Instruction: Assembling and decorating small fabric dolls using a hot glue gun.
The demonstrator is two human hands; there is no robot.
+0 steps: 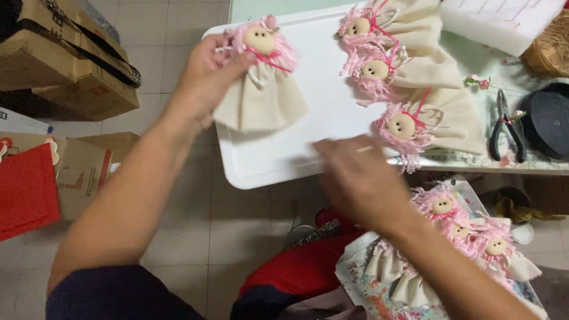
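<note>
Above the near-left corner of the white tray (278,160), left hand (204,80) grasps a small rag doll (261,83) by the side of its head and pink yarn hair, fingers curled round; doll hangs upright over the tray, cream cloth skirt fanned below. Right hand (355,178) is motion-blurred over the tray's front edge; a thin pale sliver shows at the fingertips, but I cannot tell whether the hand pinches it or lies slack. Judgement on handling: doll looks very light, soft in the skirt, firmer at the round button-like face; yarn and red thread could snag or pull loose, so the neck, where the skirt gathers, seems the safest hold. Three finished dolls (403,83) lie in a row on the tray's far right. More dolls (468,237) are heaped on a floral-print cloth (367,290) at the lap. Black-handled pliers (505,127) rest on the bench (504,77) right of the tray, a black round object (548,118) beside them, a woven basket (548,50) at the far corner. On the floor left: stacked brown cardboard boxes (65,59) with small red printed marks, and a flat red piece (26,189) leaning on one.
</note>
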